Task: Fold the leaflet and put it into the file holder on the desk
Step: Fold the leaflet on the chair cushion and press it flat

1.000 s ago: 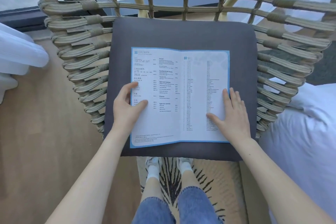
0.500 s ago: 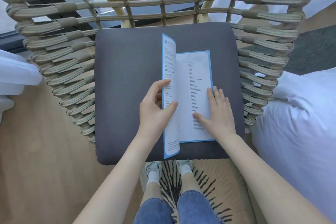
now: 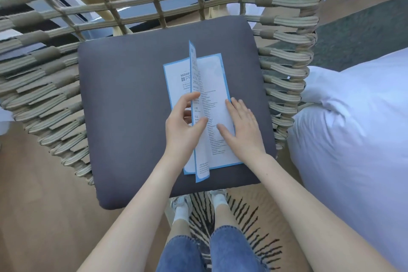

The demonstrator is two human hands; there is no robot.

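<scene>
A white leaflet (image 3: 215,86) with a blue border lies on the dark grey seat cushion (image 3: 123,117) of a woven chair. Its left panel stands nearly upright along the middle crease, and a further flap with a printed title shows flat to the left of it. My left hand (image 3: 183,130) pinches that raised panel between thumb and fingers. My right hand (image 3: 240,130) lies flat, fingers spread, on the right panel and presses it onto the cushion. No file holder or desk is in view.
The chair's rope-woven back and arms (image 3: 284,55) rise around the cushion. A white bed (image 3: 353,130) sits close on the right. My legs in jeans stand on a striped rug (image 3: 242,223) below, with wooden floor (image 3: 39,205) to the left.
My left hand has lifted the leaflet's left panel from flat and swung it rightward over the crease to near upright. My right hand stays pressed on the right panel. The view shifted left.
</scene>
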